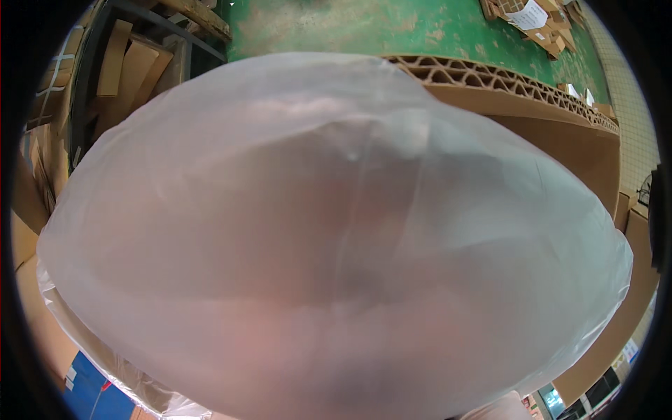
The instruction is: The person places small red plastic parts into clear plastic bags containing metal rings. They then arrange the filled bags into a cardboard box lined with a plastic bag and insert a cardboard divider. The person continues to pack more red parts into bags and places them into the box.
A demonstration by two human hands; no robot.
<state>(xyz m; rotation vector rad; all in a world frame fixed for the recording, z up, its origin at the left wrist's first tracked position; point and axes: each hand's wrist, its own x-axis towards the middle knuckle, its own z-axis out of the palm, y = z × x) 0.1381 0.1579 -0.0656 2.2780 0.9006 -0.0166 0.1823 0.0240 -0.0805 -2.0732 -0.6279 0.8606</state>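
A large, translucent whitish plastic bag billows up and fills most of the view. Blurred pinkish and grey patches show through its film, too faint to name. Behind it and to the right rises the wall of a big cardboard box, with a thick corrugated edge along its top. At the lower left the bag's crumpled plastic hangs near another cardboard edge. My left hand does not show. By the bottom edge, right of centre, a pale rounded shape peeks out; it may be part of my right hand, but no fingers can be made out.
A dark metal frame with cardboard pieces inside stands at the far left. On the green floor at the far right lies a heap of flattened cardboard. A blue object sits at the lower left.
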